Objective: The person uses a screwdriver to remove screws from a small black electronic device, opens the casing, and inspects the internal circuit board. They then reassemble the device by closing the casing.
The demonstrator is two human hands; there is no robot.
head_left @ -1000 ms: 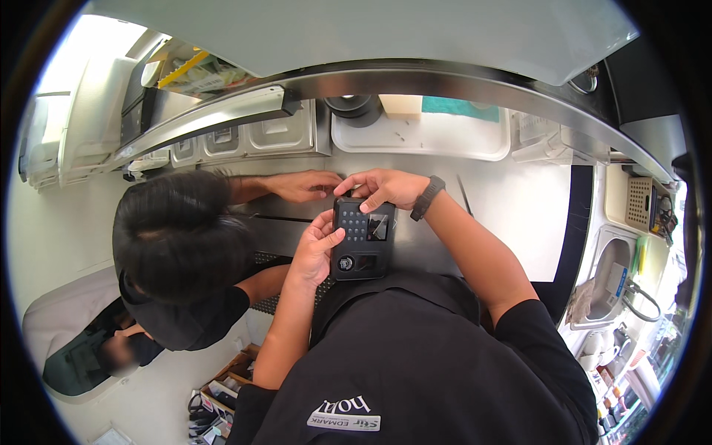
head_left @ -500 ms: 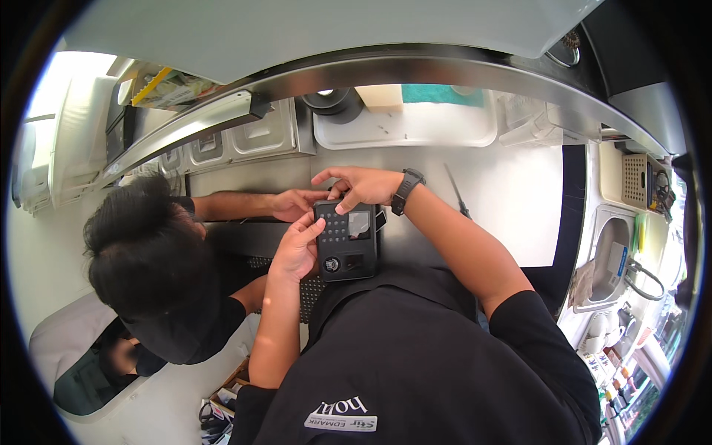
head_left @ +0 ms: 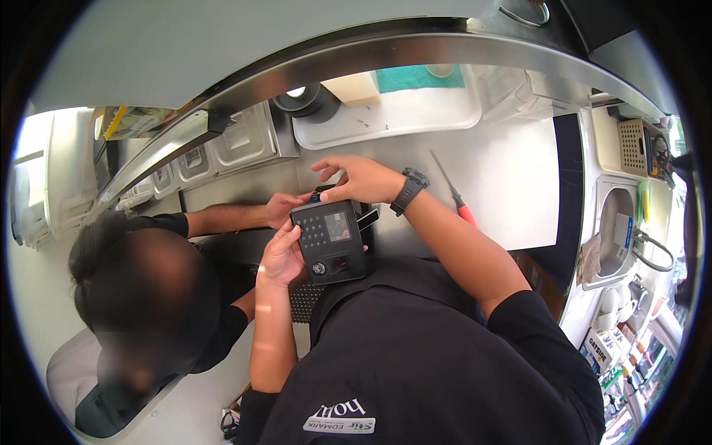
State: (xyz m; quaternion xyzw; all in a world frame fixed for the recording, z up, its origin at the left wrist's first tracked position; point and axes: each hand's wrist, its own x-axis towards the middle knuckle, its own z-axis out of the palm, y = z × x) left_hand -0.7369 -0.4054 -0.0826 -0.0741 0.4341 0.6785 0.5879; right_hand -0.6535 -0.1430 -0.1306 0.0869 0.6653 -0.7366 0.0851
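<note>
A black keypad terminal (head_left: 328, 241) with a small screen and a round sensor rests near my apron front, its face up. My left hand (head_left: 280, 256) grips its left edge, thumb on the front and other fingers underneath. My right hand (head_left: 363, 180) is at the terminal's top edge; its thumb touches there beside a small black part, and its fingers are spread. A co-worker's hand (head_left: 284, 210) reaches the top left corner from the left. Behind the terminal's right side a dark piece and a pale-edged strip stick out; how they join is hidden.
A screwdriver (head_left: 454, 194) with a red and black handle lies on the steel counter (head_left: 512, 178) right of my hands. Behind stand a white tray (head_left: 386, 130) and lidded steel containers (head_left: 241, 141). Overhead runs a shelf edge (head_left: 356, 59). A sink (head_left: 615, 230) is far right.
The terminal has shifted slightly left and tilted, showing more behind its right side. My right thumb has moved from its face to its top edge. The screwdriver's red handle has come into view.
</note>
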